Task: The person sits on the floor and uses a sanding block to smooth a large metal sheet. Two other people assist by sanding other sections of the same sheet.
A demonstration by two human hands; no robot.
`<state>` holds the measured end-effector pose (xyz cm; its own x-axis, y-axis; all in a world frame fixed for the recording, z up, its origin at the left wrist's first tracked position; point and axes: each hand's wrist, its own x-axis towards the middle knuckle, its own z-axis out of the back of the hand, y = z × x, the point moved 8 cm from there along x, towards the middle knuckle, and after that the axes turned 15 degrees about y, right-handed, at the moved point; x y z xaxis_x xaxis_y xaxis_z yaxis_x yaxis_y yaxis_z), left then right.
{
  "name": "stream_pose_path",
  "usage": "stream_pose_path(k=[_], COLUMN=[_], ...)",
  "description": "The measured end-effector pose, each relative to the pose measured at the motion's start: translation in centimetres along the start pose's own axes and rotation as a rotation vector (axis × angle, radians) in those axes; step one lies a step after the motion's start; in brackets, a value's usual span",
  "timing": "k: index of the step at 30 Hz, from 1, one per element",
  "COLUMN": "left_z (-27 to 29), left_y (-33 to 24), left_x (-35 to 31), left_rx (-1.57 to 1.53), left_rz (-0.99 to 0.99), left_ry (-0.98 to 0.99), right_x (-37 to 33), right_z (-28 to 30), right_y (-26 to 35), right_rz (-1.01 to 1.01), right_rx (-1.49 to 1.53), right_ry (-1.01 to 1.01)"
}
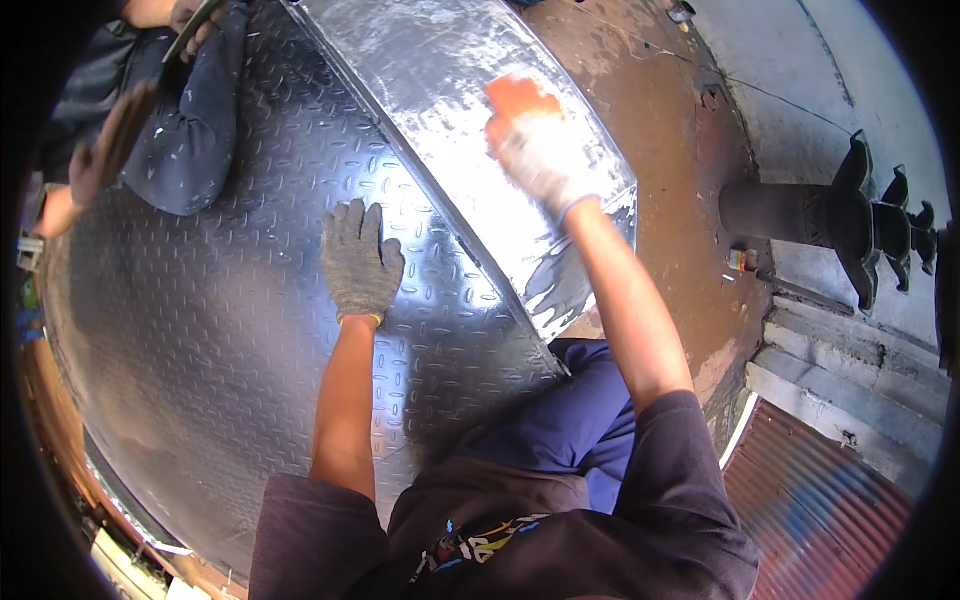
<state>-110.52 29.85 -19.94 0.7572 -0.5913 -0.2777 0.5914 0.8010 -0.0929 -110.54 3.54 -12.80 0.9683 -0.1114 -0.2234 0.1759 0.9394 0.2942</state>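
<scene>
My left hand, in a grey knitted glove with a yellowish cuff, lies flat with fingers spread on a dark diamond-plate metal sheet. Farther right, my right hand is over a smooth metal panel streaked with white and dark patches. Its glove looks pale in strong sun, has a bluish cuff, and shows orange over the finger end. Motion blur and glare hide whether the orange belongs to the glove or to something under the fingers. A raised dark seam runs between sheet and panel.
At the upper left, another person sits with dark trousers, one gloved hand raised and the other at a curved strip. On the right are a dark tiered post, concrete steps and a rusty corrugated sheet.
</scene>
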Motion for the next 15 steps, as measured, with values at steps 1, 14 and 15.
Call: stream_pose_path(k=[1,14,15], left_z=[-0.2,0.7,1.0], left_y=[-0.8,-1.2,-1.3], left_x=[0.4,0.5,0.4], left_rx=[-0.007,-0.051,-0.042], left_rz=[-0.025,-0.041,-0.040], left_ry=[-0.012,-0.047,-0.056], right_x=[-0.3,2.8,3.5], right_z=[1.4,2.6,1.6], right_y=[-2.3,-3.5,-2.2], right_rz=[-0.114,-0.181,-0.187], right_rx=[-0.079,-0.156,-0.156], right_ry=[-0.111,-0.344,-0.339])
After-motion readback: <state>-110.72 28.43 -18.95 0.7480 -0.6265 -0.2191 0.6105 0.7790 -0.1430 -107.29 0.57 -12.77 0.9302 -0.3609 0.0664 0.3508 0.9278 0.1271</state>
